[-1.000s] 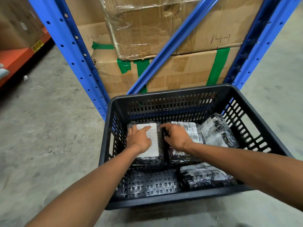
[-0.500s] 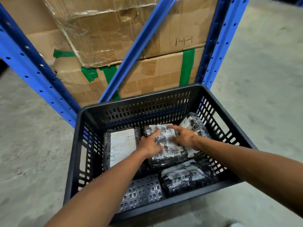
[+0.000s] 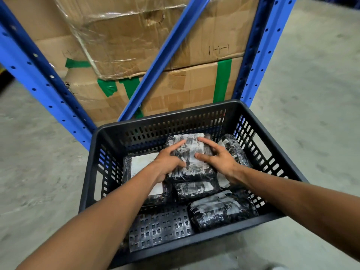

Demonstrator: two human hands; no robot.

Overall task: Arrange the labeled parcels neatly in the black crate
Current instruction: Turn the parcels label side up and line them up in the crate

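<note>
- since earlier, middle parcel [image 3: 190, 152] sits higher; i hold it with left hand [image 3: 167, 162] and right hand [image 3: 220, 160].
- four others already in black crate [image 3: 161, 121]; near-left floor bare, this one left to seat.

Both hands, left hand [image 3: 168, 164] and right hand [image 3: 219, 160], clasp a black plastic-wrapped labelled parcel [image 3: 190, 158] inside the black slotted plastic crate [image 3: 272, 164].

Label print on every parcel is too small and blurred to read. The left hand [image 3: 167, 162] and forearm cover part of the white label on the left parcel [image 3: 140, 164]. The right hand [image 3: 220, 160] hides part of the right-side parcel [image 3: 233, 149]. The raised centre parcel [image 3: 190, 154] conceals most of the parcel beneath it [image 3: 194, 189]. The cardboard boxes [image 3: 136, 45] are cut off at the top edge.
</note>
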